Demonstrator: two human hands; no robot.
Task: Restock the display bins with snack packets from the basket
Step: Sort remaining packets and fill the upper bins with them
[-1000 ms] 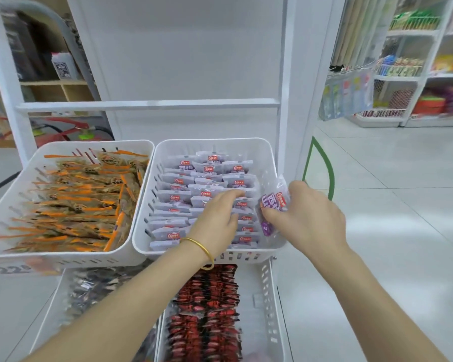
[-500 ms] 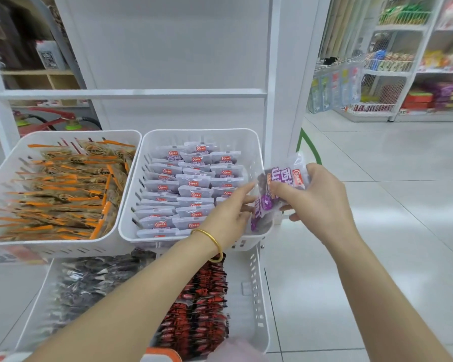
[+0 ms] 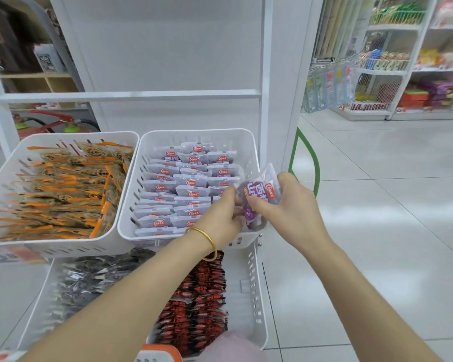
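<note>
Nearest, at the bottom edge, an orange rim [image 3: 160,352] is seen. Above it, 2 lower bins are filled with red packets [image 3: 199,296] and dark packets [image 3: 89,283]. 2 bare arms are stretched forward. A purple packet [image 3: 259,197] is held over the right rim of the upper bin [image 3: 199,133], pinched in the curled fingers of the right hand [image 3: 290,212]. The fingers of the left hand [image 3: 220,218], pressed together, are laid against its lower left edge; whether they pinch it cannot be told. The packet is best lowered flat, label up, in line with the right-hand row. "西梅" and a red logo are printed on it. Beside this bin, orange packets [image 3: 63,189] fill another. Farther shelves are blurred.
</note>
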